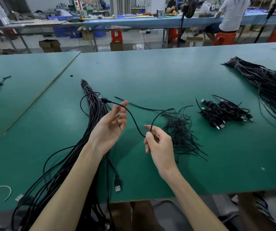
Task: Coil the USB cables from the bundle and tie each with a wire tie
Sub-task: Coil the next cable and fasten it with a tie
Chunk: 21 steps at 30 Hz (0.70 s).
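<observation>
Cable (134, 120), thin, black, looped between hands

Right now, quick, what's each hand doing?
Left hand: open, with the black cable running across its fingertips.
Right hand: pinches the same cable.

Flat table mat (150, 72) was plain teal-green. Single thin USB cable (132, 120), long cable bundle (95, 114), loose wire-tie heap (180, 130) and coiled-cable pile (224, 112) were all black; plug tips (222, 126) silver. Plastic stool (224, 38) was red-orange.
</observation>
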Available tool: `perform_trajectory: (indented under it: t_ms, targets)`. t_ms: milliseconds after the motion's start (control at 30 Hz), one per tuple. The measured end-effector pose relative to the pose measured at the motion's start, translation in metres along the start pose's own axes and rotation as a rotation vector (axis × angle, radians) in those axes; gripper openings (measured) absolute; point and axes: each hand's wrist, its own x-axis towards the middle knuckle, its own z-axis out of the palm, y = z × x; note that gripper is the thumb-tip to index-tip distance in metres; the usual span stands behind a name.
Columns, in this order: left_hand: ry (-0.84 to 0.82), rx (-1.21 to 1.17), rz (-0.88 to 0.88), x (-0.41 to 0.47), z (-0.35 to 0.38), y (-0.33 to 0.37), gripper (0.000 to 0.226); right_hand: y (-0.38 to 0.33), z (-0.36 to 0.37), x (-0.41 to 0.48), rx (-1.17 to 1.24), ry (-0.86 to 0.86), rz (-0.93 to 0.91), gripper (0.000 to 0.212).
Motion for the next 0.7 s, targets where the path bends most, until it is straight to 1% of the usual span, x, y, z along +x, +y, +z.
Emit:
perform_trajectory:
  t_ms: [67,100,167,300,467,700]
  targets:
    - [0.061,0.103,0.054,0.0001,0.0012,-0.0031,0.023,0.0,0.0003,-0.0003,-0.013,-0.014,0.0,0.023]
    - [0.078,0.151,0.07,-0.0002,0.0024,-0.0048,0.025,0.0001,0.0004,-0.0004,-0.015,-0.019,0.001,0.024]
    - [0.088,0.162,0.066,-0.0005,0.0041,-0.0067,0.029,0.0004,0.0002,-0.0008,-0.015,-0.022,0.004,0.024]
    - [0.09,0.043,0.02,-0.0014,0.0073,-0.006,0.023,0.0005,-0.0004,-0.002,-0.025,-0.039,-0.007,0.025]
    - [0.144,-0.075,0.057,-0.0015,0.0061,-0.0021,0.028,0.0015,0.0004,-0.0025,-0.03,-0.053,-0.002,0.027]
    - [0.051,-0.273,0.001,-0.003,0.0037,0.0001,0.03,0.0012,-0.0002,-0.0007,-0.008,-0.017,0.001,0.021]
